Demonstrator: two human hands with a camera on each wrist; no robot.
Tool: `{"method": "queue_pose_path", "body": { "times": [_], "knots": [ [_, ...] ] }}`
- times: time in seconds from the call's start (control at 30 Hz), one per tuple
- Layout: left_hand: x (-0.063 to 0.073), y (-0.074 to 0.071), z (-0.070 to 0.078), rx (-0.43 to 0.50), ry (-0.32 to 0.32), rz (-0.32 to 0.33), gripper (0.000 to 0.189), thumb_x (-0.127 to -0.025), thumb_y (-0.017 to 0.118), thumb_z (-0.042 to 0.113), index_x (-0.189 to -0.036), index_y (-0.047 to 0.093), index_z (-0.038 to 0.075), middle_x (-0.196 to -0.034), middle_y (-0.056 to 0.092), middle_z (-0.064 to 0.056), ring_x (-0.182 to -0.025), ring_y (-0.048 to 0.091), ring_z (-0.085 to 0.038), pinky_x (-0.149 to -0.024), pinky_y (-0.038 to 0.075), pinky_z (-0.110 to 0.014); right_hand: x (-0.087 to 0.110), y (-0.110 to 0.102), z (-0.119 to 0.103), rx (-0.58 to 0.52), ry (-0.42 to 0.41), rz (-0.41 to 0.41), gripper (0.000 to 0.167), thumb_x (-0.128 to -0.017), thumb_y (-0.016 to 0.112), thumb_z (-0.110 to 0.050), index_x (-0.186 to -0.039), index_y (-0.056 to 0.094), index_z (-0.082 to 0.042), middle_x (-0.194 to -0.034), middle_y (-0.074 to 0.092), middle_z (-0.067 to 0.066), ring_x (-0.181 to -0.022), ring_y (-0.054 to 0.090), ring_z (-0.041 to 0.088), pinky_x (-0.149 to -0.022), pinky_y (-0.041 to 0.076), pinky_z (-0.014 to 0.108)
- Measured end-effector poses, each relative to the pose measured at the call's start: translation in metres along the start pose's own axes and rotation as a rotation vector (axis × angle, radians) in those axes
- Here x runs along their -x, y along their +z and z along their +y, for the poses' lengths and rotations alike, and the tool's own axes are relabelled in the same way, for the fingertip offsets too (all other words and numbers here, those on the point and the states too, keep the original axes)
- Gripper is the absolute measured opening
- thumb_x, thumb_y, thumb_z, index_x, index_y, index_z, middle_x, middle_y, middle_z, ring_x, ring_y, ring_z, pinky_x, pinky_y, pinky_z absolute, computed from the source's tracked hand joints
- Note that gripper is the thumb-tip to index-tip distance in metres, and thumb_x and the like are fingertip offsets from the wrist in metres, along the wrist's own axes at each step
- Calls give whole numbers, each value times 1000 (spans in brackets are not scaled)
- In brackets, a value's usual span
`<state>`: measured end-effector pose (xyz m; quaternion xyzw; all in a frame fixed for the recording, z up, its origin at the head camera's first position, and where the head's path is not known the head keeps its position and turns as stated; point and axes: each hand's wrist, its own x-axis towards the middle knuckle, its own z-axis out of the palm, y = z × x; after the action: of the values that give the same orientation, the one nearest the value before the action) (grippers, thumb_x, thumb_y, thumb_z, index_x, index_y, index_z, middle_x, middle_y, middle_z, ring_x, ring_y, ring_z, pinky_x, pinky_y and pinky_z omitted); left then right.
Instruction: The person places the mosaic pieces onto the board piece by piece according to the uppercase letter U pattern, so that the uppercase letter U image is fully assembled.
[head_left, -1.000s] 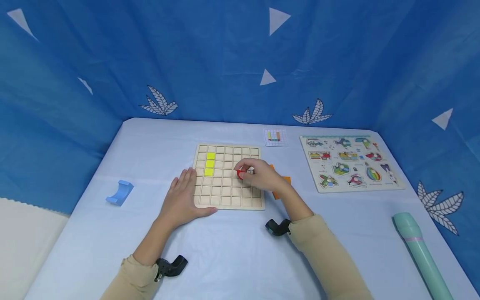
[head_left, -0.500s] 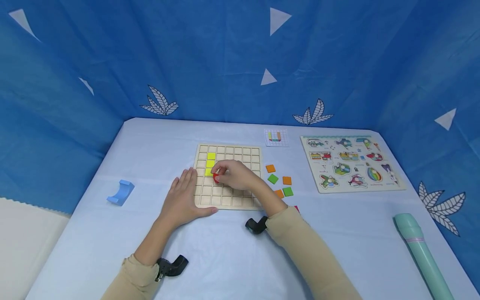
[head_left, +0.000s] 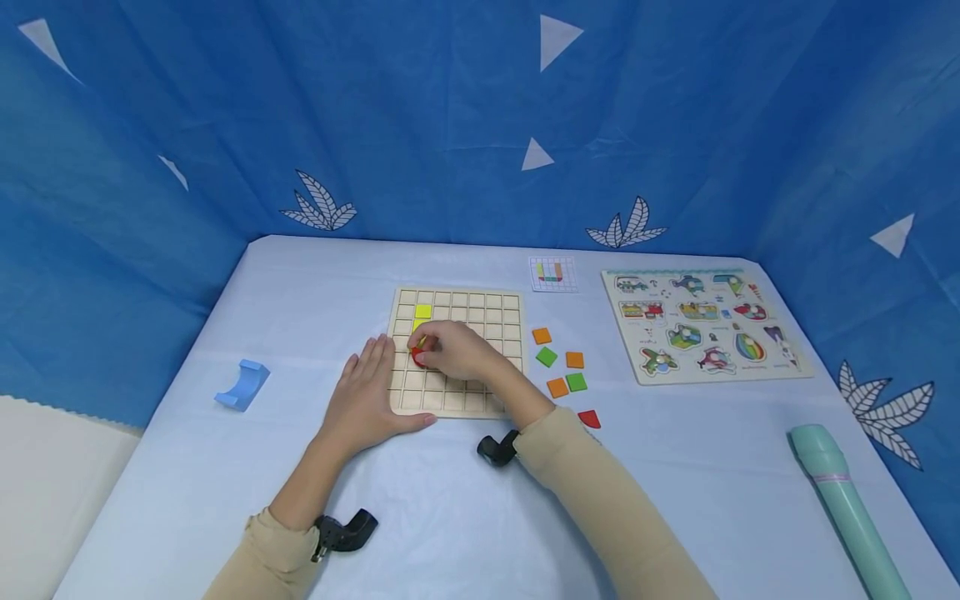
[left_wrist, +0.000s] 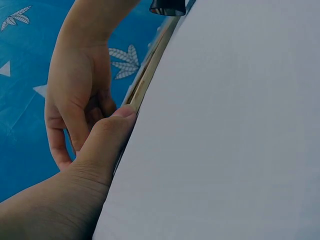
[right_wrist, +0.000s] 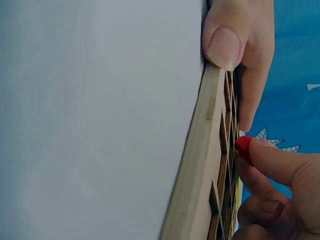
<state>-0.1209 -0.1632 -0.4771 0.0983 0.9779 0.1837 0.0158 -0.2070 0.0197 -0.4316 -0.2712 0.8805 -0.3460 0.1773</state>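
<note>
In the head view a wooden grid board (head_left: 483,308) lies mid-table, with yellow square tiles (head_left: 423,311) in a column in its upper left. My left hand (head_left: 363,400) rests flat with straight fingers along the board's left side, its thumb (left_wrist: 122,117) against the near edge. Between thumb and fingertips, my right hand (head_left: 459,350) pinches a small red piece (right_wrist: 243,147) with a rounded side. That piece is at the board just below the yellow column; whether it touches the cell I cannot tell. My right fingers hide the lower yellow tiles.
Right of the board lie orange tiles (head_left: 574,360), green tiles (head_left: 546,357) and a red quarter-round piece (head_left: 589,418). Behind are a pattern card (head_left: 552,274) and a picture puzzle board (head_left: 705,327). A blue curved block (head_left: 242,386) sits left, a teal microphone-shaped object (head_left: 843,500) right.
My right hand has moved left across the board with the red piece, from its right half to beneath the yellow column. The loose tiles have come into view. My left hand stays put.
</note>
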Motion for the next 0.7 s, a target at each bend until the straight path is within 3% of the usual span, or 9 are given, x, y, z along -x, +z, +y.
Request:
{"method": "queue_pose_path", "body": {
  "times": [0.27,0.7],
  "knots": [
    [0,-1,0,-2,0,4,141,-64,53,94,-158,10,-1,-167,10,-16,-156,7,-34,-124,10,-56,-2,2,-3,58,-22,10,17,-95,67,-17,-111,70,-21,-92,64,-8,-85,58,10,-79,49,26],
    [1,0,-1,1,1,5,140,-64,53,94,-158,11,0,-167,10,-16,-156,7,-33,-125,9,-55,-2,2,-4,157,-24,-6,22,-96,67,-24,-116,74,-23,-107,67,-9,-99,60,7,-91,51,28]
  ]
}}
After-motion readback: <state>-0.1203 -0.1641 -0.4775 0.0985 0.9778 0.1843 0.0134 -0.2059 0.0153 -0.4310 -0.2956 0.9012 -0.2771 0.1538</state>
